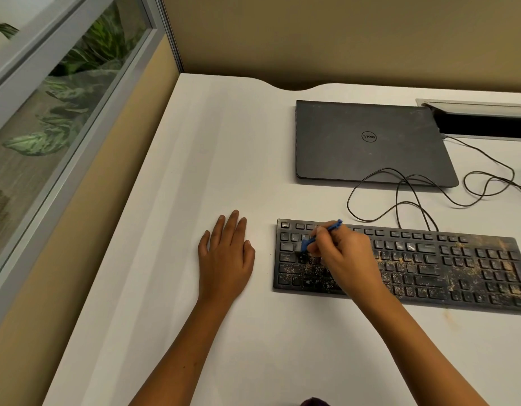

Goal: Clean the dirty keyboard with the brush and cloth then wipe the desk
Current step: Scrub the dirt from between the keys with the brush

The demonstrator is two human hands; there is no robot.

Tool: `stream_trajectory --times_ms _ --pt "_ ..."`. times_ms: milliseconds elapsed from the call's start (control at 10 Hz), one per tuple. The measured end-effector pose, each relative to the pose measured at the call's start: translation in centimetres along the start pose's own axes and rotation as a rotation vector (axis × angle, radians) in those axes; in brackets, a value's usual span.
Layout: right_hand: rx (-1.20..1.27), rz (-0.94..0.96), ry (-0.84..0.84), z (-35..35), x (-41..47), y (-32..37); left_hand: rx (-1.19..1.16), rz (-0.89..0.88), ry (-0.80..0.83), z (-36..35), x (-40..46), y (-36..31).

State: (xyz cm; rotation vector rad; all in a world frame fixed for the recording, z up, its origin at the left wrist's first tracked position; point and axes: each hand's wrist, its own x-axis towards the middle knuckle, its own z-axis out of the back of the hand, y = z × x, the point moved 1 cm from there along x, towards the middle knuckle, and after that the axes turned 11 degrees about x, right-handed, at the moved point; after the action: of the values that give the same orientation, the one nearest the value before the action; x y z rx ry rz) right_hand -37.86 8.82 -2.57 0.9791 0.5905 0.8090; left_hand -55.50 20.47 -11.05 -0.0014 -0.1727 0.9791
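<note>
A black keyboard [446, 265] lies on the white desk [224, 148], speckled with tan crumbs and dust over most of its keys. My right hand [344, 256] grips a small blue brush [306, 243], whose grey bristles touch the keys at the keyboard's left end. The brush's blue handle end sticks out above my fingers. My left hand [225, 253] rests flat on the desk just left of the keyboard, fingers straight. No cloth is in view.
A closed dusty dark laptop [367, 142] lies behind the keyboard. The keyboard's thin black cable [400, 197] loops over the desk toward a cable hatch [485, 118] at the back right. A glass partition [63, 112] stands along the left side.
</note>
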Motion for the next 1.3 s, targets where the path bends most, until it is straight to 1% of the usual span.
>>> stream_trajectory --times_ms 100,200,300,400,500,600,700,800,900,1000,1100,1200,1300 --pt "0.025 0.044 -0.089 0.5 0.0 0.3 -0.004 -0.002 0.003 0.0 0.0 0.0" --pt "-0.056 0.056 -0.022 0.1 -0.1 0.2 -0.006 0.001 0.003 0.0 0.0 0.0" --pt "-0.089 0.015 0.037 -0.3 -0.5 0.1 -0.007 0.0 0.005 0.0 -0.1 0.0" --pt "-0.016 0.014 -0.044 -0.1 -0.6 0.2 -0.005 -0.001 0.005 0.0 -0.1 0.0" --pt "-0.028 0.038 -0.018 -0.1 -0.6 0.3 -0.004 -0.001 0.001 0.0 0.0 0.0" --pt "-0.032 -0.008 0.068 -0.1 -0.5 0.1 -0.006 -0.002 -0.001 -0.1 0.0 0.1" --pt "0.035 -0.015 -0.007 0.5 -0.3 0.1 -0.007 -0.003 -0.001 -0.1 -0.1 0.1" --pt "0.036 0.024 -0.055 0.4 -0.3 0.1 -0.006 -0.003 -0.001 -0.1 0.0 0.1" --pt "-0.065 0.041 0.067 -0.5 -0.7 -0.1 -0.001 -0.001 0.003 -0.2 0.0 0.1" --pt "-0.111 0.042 0.117 -0.6 -0.7 -0.2 -0.001 0.001 0.0 -0.1 0.0 0.0" --pt "-0.05 0.084 0.038 0.0 -0.6 -0.2 -0.004 -0.002 -0.001 -0.1 0.0 0.0" --pt "-0.063 0.087 0.081 -0.1 -0.7 -0.2 -0.004 -0.002 0.001 -0.1 0.0 0.0" --pt "-0.106 0.043 0.152 -0.1 -0.8 -0.4 -0.003 -0.003 0.005 -0.1 0.0 0.0"
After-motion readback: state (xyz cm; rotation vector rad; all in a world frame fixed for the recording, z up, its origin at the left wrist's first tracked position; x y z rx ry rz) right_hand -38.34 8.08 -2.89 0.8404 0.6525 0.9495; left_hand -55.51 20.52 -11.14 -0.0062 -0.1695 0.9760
